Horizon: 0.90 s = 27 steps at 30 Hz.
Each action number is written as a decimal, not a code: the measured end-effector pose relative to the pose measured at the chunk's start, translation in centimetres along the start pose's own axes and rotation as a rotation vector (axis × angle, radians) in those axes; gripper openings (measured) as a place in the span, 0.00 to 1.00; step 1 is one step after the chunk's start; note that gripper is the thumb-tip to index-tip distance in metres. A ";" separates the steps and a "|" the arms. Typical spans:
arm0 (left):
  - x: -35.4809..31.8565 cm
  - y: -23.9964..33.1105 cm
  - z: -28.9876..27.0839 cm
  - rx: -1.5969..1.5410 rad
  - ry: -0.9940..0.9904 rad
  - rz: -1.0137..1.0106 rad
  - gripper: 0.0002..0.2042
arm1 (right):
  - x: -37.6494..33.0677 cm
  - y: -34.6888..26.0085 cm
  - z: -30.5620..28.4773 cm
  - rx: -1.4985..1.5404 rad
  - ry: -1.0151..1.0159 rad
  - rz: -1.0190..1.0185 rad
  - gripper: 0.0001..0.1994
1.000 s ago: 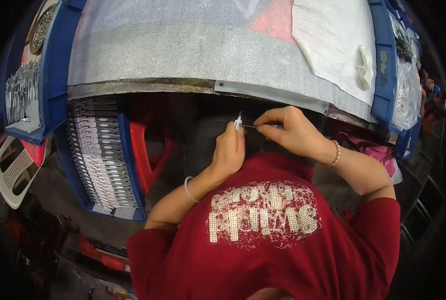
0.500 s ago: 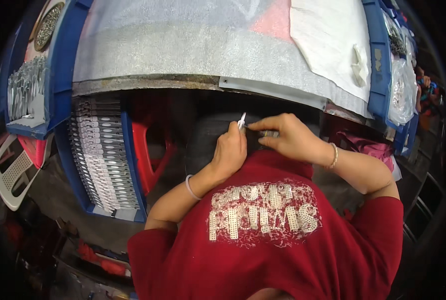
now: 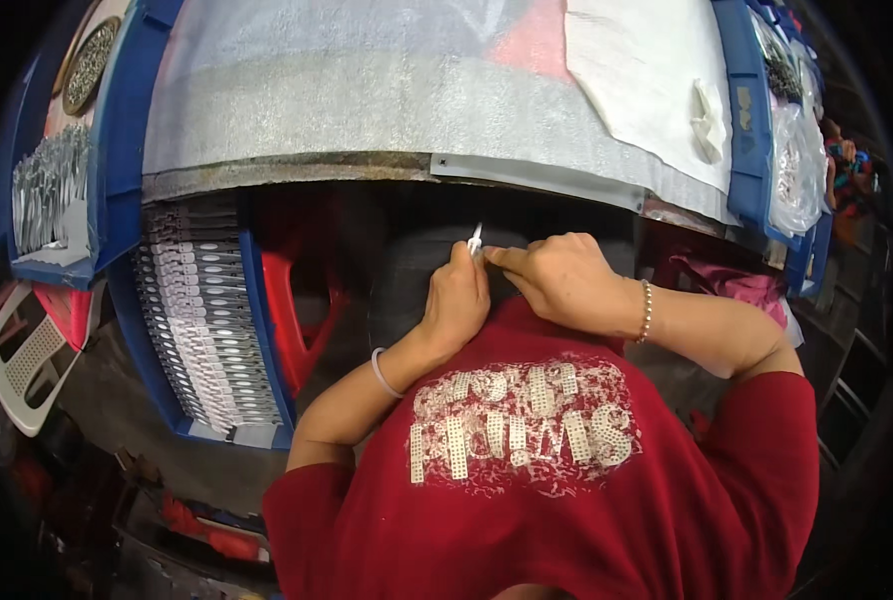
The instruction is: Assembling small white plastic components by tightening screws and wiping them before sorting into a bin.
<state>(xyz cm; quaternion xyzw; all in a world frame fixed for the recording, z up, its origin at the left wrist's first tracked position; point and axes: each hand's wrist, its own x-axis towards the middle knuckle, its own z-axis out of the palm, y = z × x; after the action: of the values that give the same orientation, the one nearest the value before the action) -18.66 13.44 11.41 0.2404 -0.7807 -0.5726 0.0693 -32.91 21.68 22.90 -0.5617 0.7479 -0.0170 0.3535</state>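
Where the hands met: left hand (image 3: 457, 305), near the hub of the view, was closed in a pinch on a small white piece (image 3: 476, 240), its tip poking toward 12 o'clock.
Right hand (image 3: 579, 285): toward 3 o'clock, fingertips right beside the piece; could not tell whether they touched or gripped anything.
White piece: just off hub toward 1 o'clock, short of the table edge.
Step in hand: fine fingertip work on the held piece, I judged; exact operation unclear.
Next move: seemed to call for a steady left pinch, small precise right-finger motion.
Blue tray (image 3: 278, 385): 9 o'clock, rows of dark-and-white pieces (image 3: 207, 300).
Table (image 3: 367, 110): 12 o'clock; white cloth (image 3: 647, 70) toward 1.
Far trays: one at 10 (image 3: 122, 150), silvery pieces (image 3: 52, 190) inside; another at 2 (image 3: 752, 130).
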 end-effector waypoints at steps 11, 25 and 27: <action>-0.3 0.3 -0.6 -0.368 -0.044 -0.212 0.10 | -3.8 0.4 0.2 0.281 0.228 -0.047 0.18; 0.1 1.1 -1.0 -0.502 -0.138 -0.398 0.10 | -3.5 1.1 1.2 0.200 0.339 -0.091 0.16; 0.2 0.8 -0.5 -0.361 -0.098 -0.262 0.09 | -3.1 1.3 1.3 0.343 0.343 -0.007 0.14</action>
<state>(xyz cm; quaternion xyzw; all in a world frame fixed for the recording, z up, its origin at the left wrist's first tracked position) -18.88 13.11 12.28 0.2953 -0.6301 -0.7181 -0.0018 -32.89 25.26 22.98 -0.4848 0.7812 -0.2402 0.3114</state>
